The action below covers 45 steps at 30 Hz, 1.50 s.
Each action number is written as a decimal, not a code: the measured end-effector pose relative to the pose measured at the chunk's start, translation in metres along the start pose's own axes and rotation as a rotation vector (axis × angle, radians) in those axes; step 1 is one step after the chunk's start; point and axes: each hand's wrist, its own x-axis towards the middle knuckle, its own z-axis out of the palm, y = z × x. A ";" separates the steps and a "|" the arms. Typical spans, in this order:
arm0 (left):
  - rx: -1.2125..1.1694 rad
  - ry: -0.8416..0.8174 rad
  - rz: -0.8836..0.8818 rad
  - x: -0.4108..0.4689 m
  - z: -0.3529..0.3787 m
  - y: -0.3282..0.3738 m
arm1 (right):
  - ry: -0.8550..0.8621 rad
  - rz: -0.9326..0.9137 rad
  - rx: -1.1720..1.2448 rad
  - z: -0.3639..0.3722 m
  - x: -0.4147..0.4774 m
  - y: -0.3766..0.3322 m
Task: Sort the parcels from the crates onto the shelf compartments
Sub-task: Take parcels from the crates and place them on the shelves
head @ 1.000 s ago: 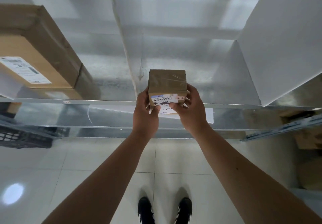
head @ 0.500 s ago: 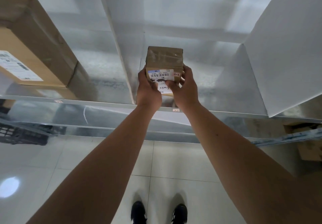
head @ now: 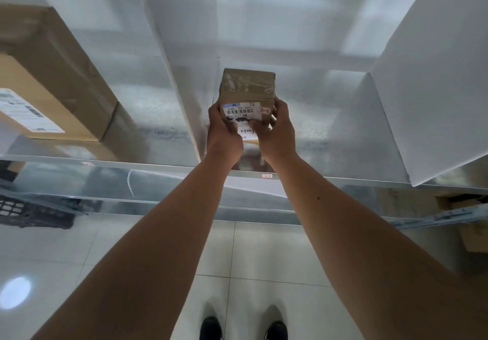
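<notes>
Your two hands have carried the small parcel forward over the last second. It was level with the shelf's front lip; now it sits well inside the middle compartment, close to the metal divider on its left. Your left hand and right hand both grip its near end, with thumbs on the white barcode label. Your hands hide the underside, so I can't tell whether it rests on the shelf floor. The large carton in the next compartment is well apart from it. I judge this placement nearly done: lower the parcel until it bears its own weight, then let go. The label's handwritten corner mark is worth checking against the shelf tag, which is too blurred for me to read.
</notes>
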 end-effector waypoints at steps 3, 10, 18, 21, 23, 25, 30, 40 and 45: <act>-0.006 0.014 -0.004 -0.005 0.000 0.003 | -0.004 0.012 -0.056 -0.002 -0.004 -0.001; -0.004 0.037 -0.086 -0.044 -0.001 0.009 | -0.049 0.209 -0.062 -0.024 -0.034 -0.010; -0.120 -0.058 -0.052 -0.178 -0.006 -0.011 | -0.116 0.321 0.084 -0.049 -0.164 -0.009; -0.199 -0.045 -0.106 -0.211 -0.028 -0.010 | -0.162 0.287 0.077 -0.057 -0.201 -0.017; -0.228 -0.013 -0.110 -0.231 -0.046 -0.006 | -0.180 0.278 0.115 -0.060 -0.220 -0.027; -0.231 0.026 -0.115 -0.251 -0.065 -0.003 | -0.205 0.299 0.160 -0.059 -0.238 -0.036; -0.358 0.167 -0.197 -0.299 -0.121 -0.007 | -0.344 0.326 0.232 -0.037 -0.286 -0.058; -0.520 0.503 -0.292 -0.342 -0.279 -0.037 | -0.657 0.221 0.172 0.075 -0.349 -0.126; -0.613 0.624 -0.313 -0.351 -0.377 -0.059 | -0.784 0.215 0.221 0.169 -0.392 -0.169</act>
